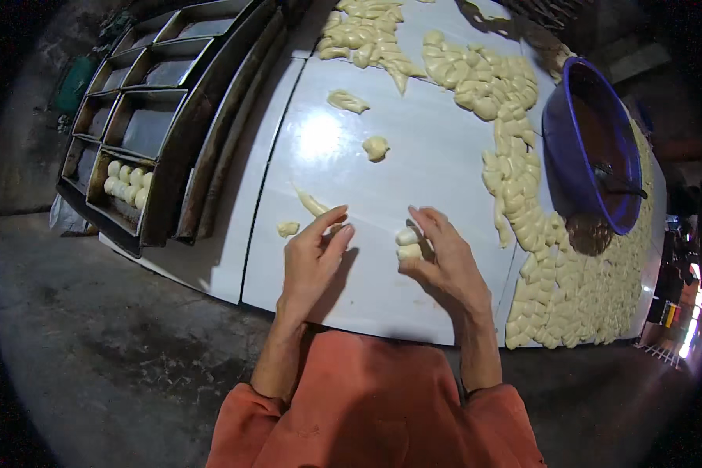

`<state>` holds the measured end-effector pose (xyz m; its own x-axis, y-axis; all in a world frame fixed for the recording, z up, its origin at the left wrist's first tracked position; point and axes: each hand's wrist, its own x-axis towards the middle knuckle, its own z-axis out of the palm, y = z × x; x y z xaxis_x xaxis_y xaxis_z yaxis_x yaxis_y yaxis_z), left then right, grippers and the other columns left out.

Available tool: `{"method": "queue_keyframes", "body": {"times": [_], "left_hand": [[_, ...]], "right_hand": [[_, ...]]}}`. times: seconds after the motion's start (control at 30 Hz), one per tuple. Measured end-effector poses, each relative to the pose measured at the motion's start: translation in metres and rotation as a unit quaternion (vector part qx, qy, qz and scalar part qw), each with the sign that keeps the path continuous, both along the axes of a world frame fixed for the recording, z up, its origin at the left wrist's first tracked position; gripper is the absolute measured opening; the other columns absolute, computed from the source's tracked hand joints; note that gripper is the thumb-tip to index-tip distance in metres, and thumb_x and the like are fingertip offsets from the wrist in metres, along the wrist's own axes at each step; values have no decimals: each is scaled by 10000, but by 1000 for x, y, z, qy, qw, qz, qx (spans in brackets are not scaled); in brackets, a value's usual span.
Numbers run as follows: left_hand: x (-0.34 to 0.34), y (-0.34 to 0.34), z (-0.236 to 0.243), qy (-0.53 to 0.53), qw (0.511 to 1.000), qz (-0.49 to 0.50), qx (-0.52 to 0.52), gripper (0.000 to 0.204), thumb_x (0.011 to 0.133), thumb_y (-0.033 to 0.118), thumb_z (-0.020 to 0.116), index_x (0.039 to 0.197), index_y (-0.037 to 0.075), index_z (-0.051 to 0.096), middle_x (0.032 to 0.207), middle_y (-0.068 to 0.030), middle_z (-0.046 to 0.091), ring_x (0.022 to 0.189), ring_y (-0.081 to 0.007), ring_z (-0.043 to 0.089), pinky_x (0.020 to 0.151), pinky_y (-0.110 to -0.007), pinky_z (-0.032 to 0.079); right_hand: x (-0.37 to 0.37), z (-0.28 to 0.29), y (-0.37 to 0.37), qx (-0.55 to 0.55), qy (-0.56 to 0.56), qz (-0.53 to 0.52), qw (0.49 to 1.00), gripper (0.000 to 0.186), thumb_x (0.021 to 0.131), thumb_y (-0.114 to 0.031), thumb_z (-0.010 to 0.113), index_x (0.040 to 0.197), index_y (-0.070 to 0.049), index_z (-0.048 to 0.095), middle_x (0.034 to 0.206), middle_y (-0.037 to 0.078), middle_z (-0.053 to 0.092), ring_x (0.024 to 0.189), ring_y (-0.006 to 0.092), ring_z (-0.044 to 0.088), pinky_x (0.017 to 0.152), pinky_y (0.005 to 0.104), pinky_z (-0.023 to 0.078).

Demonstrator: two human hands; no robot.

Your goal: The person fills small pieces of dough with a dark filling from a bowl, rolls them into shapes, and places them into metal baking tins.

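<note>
My left hand point(313, 257) is over the white tabletop, thumb and forefinger apart with nothing visible between them. Just beyond its fingertips lies a thin, tapering strip of pale dough point(310, 201). To its left rests a small dough scrap point(288, 228). My right hand point(447, 261) curves around two small rounded dough pieces point(409, 252), which sit between its fingers and thumb. Farther up the table are a single dough lump point(376, 148) and a flattened dough piece point(348, 101).
At the left stands a dark metal tray of rectangular compartments point(146, 121); the nearest holds several dough balls point(127, 184). Cut dough pieces point(573, 288) cover the right side and far end. A purple basin point(558, 129) with brown contents and a utensil stands among them.
</note>
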<state>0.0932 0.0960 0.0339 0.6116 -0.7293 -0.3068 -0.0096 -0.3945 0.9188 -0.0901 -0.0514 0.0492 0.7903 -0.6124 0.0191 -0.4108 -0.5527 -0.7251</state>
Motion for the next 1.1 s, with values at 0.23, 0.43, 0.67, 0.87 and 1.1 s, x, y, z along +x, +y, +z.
{"method": "queue_keyframes", "body": {"times": [0.23, 0.43, 0.67, 0.87, 1.1], "left_hand": [[27, 39, -11, -310, 944, 9, 114, 685, 798, 377, 827, 1340, 34, 588, 1286, -160, 626, 1155, -303, 605, 928, -454, 493], [37, -1, -25, -452, 873, -47, 177, 912, 671, 555, 839, 1329, 0, 539, 1306, -172, 571, 1170, -329, 545, 965, -502, 372], [80, -21, -17, -182, 976, -66, 96, 275, 853, 254, 751, 990, 15, 739, 905, -133, 749, 784, -253, 726, 720, -377, 545], [81, -1, 4, 149, 985, 2, -88, 779, 832, -46, 717, 1523, 85, 380, 1242, -172, 614, 930, -166, 702, 738, -250, 564], [80, 17, 17, 265, 958, -7, -113, 959, 805, -35, 753, 1595, 116, 231, 1160, -251, 686, 955, -213, 718, 833, -298, 570]], "right_hand": [[9, -7, 15, 221, 46, -10, 974, 392, 824, -156, 738, 1170, -11, 629, 1105, 142, 635, 919, 311, 652, 818, 391, 531], [39, 1, 33, 38, 80, 58, 994, 549, 820, -310, 780, 1256, -20, 616, 1352, 210, 537, 1042, 336, 666, 900, 402, 536], [60, 0, 35, 339, -61, -163, 925, 344, 916, -119, 657, 1227, 20, 605, 1118, 178, 638, 901, 221, 675, 780, 327, 569], [110, -2, 40, 483, -141, -114, 857, 548, 939, -232, 715, 1392, 8, 519, 1188, 96, 602, 1053, 149, 592, 823, 298, 536], [114, -4, 36, 565, -143, -68, 809, 318, 938, -124, 675, 1173, 81, 612, 918, 93, 667, 795, 118, 629, 684, 246, 521]]}}
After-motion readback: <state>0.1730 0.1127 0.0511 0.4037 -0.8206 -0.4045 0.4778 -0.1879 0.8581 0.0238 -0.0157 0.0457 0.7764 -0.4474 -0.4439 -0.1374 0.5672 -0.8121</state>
